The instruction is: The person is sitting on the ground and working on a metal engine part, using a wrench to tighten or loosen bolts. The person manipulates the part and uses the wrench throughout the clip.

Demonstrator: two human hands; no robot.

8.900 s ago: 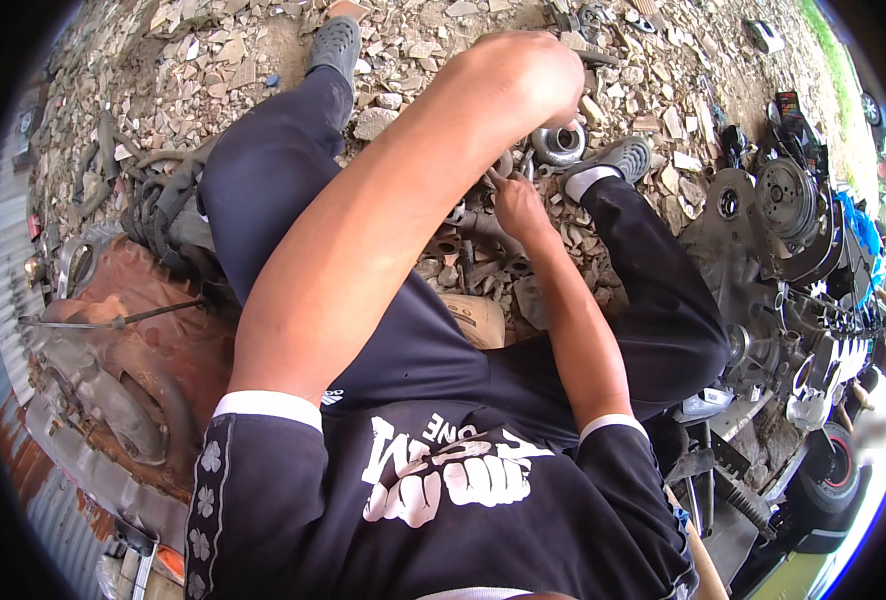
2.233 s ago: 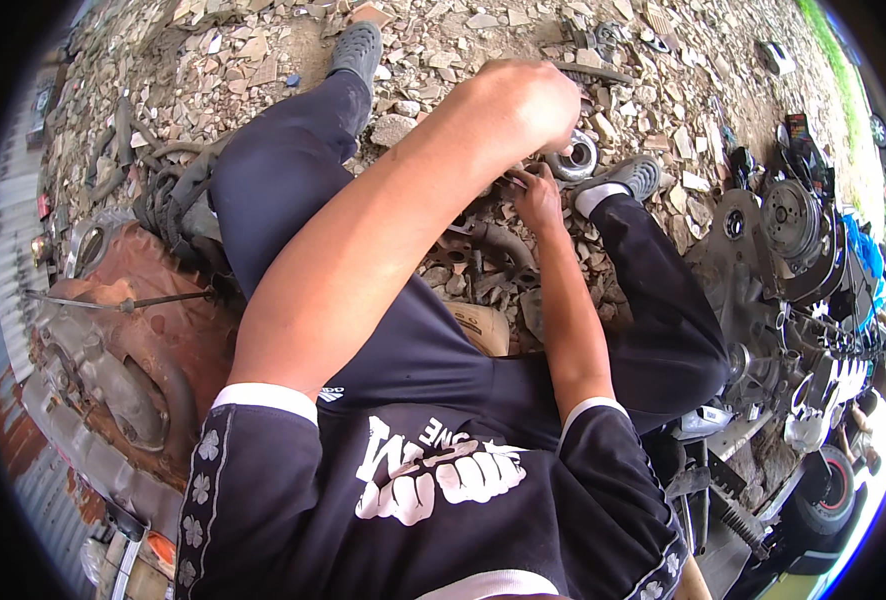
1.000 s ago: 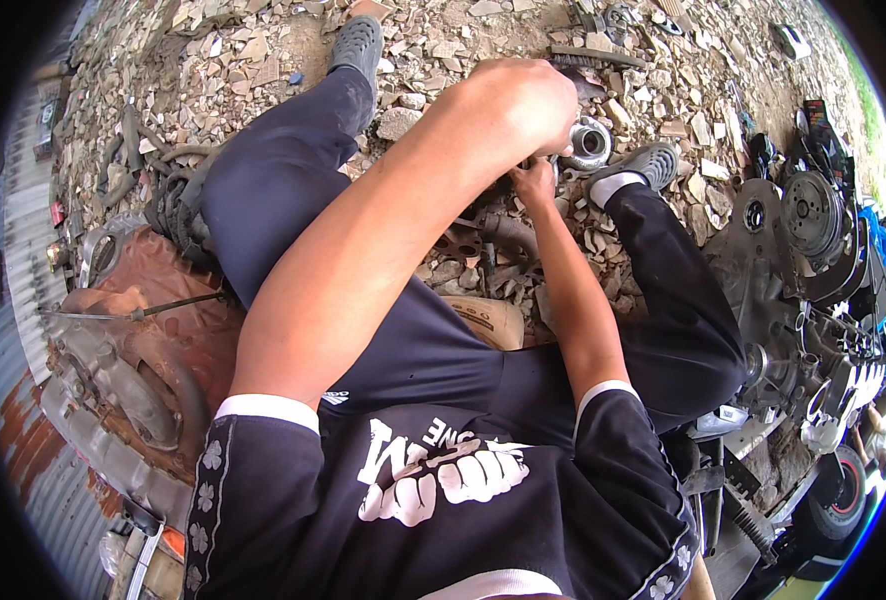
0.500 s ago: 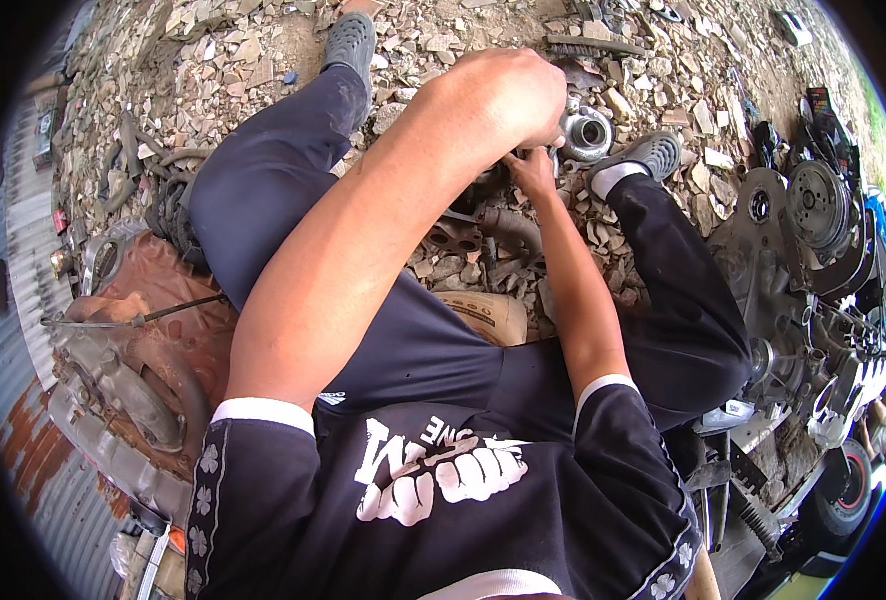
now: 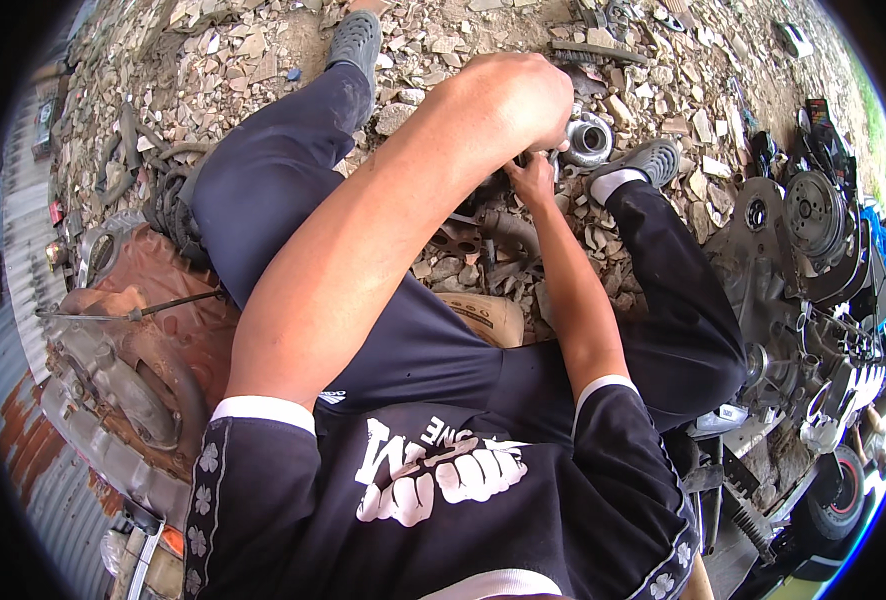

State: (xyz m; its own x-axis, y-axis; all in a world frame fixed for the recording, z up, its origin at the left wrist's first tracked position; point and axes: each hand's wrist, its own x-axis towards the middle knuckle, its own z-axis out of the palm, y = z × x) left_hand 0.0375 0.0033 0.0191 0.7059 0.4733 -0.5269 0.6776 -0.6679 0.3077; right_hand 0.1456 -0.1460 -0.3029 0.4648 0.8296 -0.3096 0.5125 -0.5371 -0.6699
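A round metal turbocharger with an open circular mouth rests on the stony ground between my legs. Just beside its left side, my left hand is curled closed with its back toward me; the fingertips and what they grip are hidden. My right hand sits directly below it, fingers bent and closed at dark metal that the left hand and forearm partly cover. What it holds cannot be made out. Nearer to me, a rusty brown pipe-shaped metal part lies under my forearms.
A wire brush lies beyond the turbocharger. To my left is a large rusty metal housing with a thin rod across it. A greasy engine assembly with a pulley stands on my right. A brown paper sack lies between my thighs.
My left hand has shifted slightly right and down beside the turbocharger. My right hand stays almost in place below it. The view has moved a little.
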